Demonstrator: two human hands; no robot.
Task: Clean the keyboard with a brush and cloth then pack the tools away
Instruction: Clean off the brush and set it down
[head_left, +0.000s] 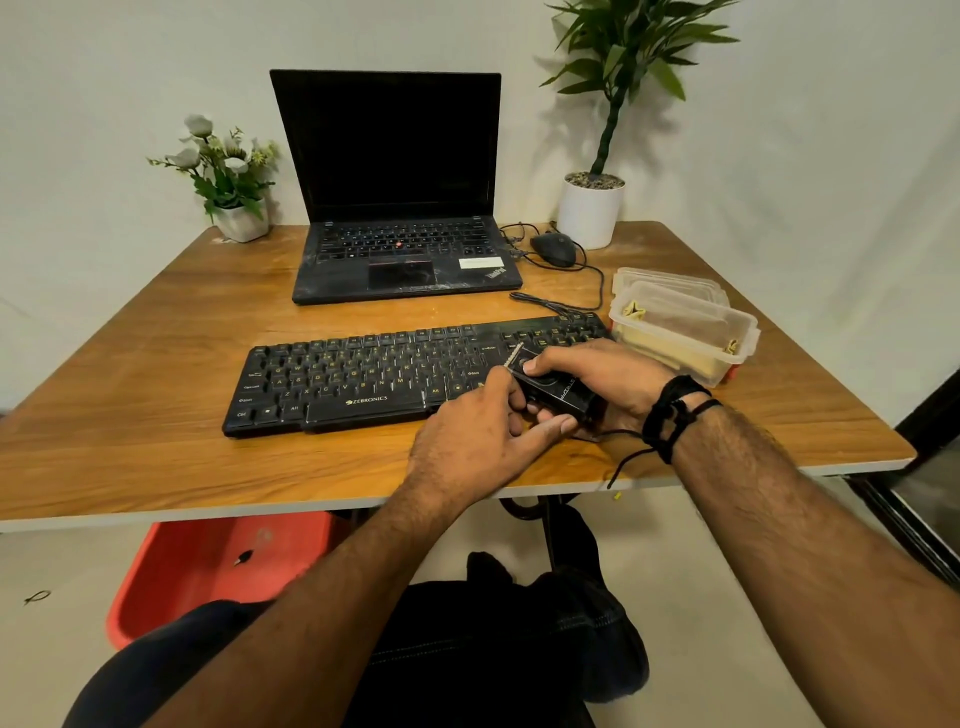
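A black Zebronics keyboard (363, 379) lies across the middle of the wooden table (156, 415). Over its right end both hands meet on a small black cleaning tool (556, 389) with a thin pale strip sticking out of its top. My right hand (608, 379) wraps around the tool's body, thumb on top. My left hand (478, 431) pinches the tool's near end from the left, covering the keys below. A clear plastic container (685, 332) stands just right of the keyboard, its lid behind it. No cloth is visible outside the container.
A closed-down black laptop (405, 244) stands open at the back, with a wired mouse (553, 249) and cable beside it. Flower pot (241, 218) back left, white potted plant (592, 208) back right. A red bin (208, 566) sits under the table.
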